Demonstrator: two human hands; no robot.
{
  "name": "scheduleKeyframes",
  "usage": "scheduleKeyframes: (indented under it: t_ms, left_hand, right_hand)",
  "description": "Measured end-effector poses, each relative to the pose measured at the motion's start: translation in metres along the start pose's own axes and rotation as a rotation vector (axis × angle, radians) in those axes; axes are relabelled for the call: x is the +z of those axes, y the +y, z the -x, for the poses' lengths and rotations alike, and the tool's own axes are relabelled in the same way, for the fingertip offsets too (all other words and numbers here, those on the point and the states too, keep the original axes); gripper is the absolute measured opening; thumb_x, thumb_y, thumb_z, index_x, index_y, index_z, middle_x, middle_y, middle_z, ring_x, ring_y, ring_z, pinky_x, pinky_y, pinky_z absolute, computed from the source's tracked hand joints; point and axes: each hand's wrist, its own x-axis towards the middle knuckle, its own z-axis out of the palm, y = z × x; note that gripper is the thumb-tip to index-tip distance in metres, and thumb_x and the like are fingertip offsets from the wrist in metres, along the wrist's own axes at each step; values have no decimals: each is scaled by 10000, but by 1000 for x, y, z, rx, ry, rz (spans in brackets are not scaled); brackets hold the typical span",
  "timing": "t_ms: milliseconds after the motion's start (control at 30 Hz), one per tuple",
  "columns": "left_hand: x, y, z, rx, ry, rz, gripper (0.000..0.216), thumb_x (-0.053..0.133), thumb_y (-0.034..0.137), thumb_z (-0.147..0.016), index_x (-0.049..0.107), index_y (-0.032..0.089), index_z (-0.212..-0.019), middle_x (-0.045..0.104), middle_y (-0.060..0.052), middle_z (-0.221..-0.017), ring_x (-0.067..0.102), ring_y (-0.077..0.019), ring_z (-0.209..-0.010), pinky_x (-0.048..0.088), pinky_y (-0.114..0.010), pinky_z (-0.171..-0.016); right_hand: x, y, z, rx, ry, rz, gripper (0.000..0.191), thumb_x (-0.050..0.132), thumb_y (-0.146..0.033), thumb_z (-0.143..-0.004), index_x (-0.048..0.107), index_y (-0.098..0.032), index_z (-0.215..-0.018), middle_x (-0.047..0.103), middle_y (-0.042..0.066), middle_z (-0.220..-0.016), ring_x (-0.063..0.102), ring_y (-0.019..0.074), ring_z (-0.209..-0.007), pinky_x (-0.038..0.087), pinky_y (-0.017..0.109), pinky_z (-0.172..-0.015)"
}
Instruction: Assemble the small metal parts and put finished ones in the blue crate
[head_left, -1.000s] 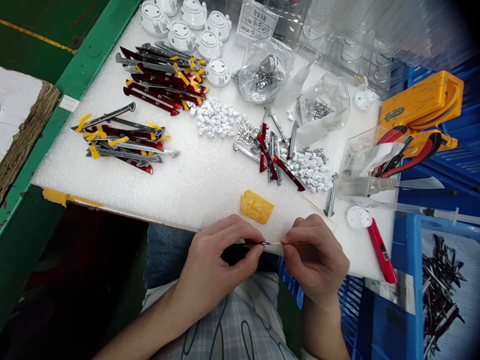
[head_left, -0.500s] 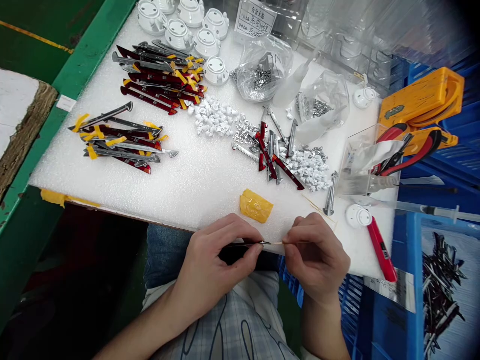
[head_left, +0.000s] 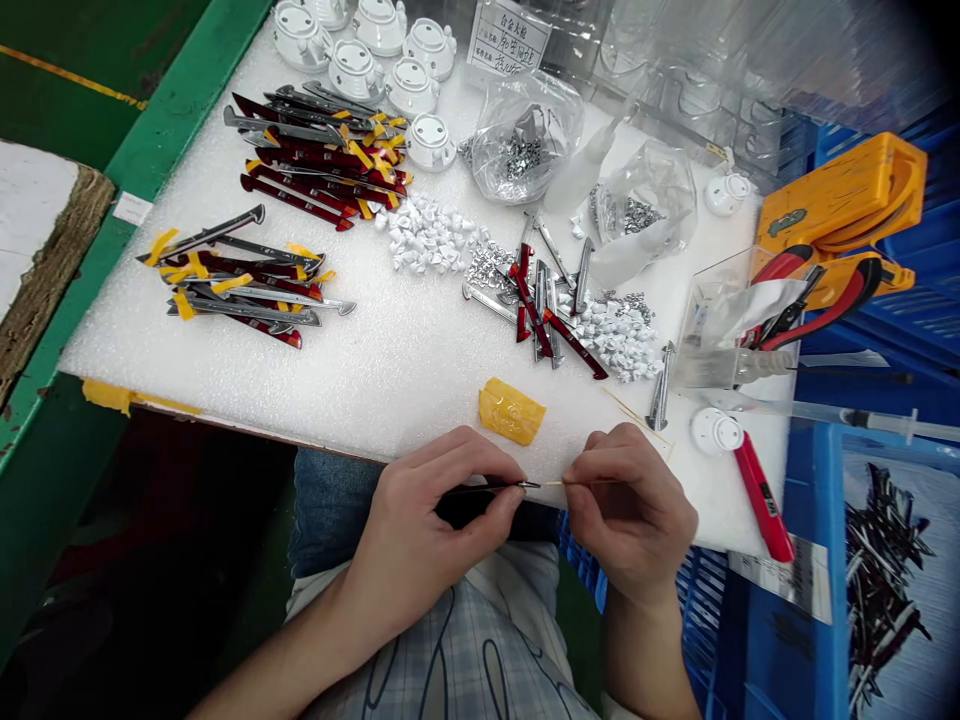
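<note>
Over the front edge of the white foam sheet [head_left: 360, 390], my left hand [head_left: 442, 520] pinches a slim dark strip [head_left: 480, 489] whose tip pokes out past the fingertips. My right hand [head_left: 630, 510] is closed on a thin wooden toothpick [head_left: 555, 484], its point facing that tip with a small gap between them. Just beyond my fingers lies a yellow tape patch [head_left: 512, 411] bearing clear, wet-looking drops. More thin sticks [head_left: 634, 410] rest on the foam to the right of the patch.
Red and silver strips [head_left: 540, 310] lie by piles of white pieces [head_left: 622, 340]. Taped strips [head_left: 247, 285] sit at left, white pots [head_left: 356, 70] behind. A clear box [head_left: 720, 330] with pliers, a red-handled knife [head_left: 765, 500] and a blue bin [head_left: 832, 560] stand at right.
The toothpick and my right hand have shifted very slightly; a small gap now shows between its point and the strip's tip. My left hand stays nearly still.
</note>
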Motion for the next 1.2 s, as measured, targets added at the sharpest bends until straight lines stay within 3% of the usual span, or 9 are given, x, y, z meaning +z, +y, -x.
scheduleKeyframes:
  t_ms: [300, 1200]
  left_hand:
    - [-1, 2, 1, -20, -5, 2, 221, 667, 48, -932, 760, 229, -844, 823, 4, -811, 747, -162, -716, 654, -264, -733]
    - [-2, 2, -1, -20, 25, 17, 214, 682, 52, -916, 768, 230, -834, 821, 13, -792, 747, -150, -704, 647, -248, -724]
  right_hand:
    - [-4, -1, 0, 40, -55, -41, 168, 733, -107, -1015, 765, -269, -1047, 686, -11, -790, 576, 186, -689, 468, 335, -607]
    - [-1, -2, 1, 22, -38, -17, 214, 723, -66, -952, 752, -274, -993, 672, -17, -760, 562, 180, -655, 472, 330, -579]
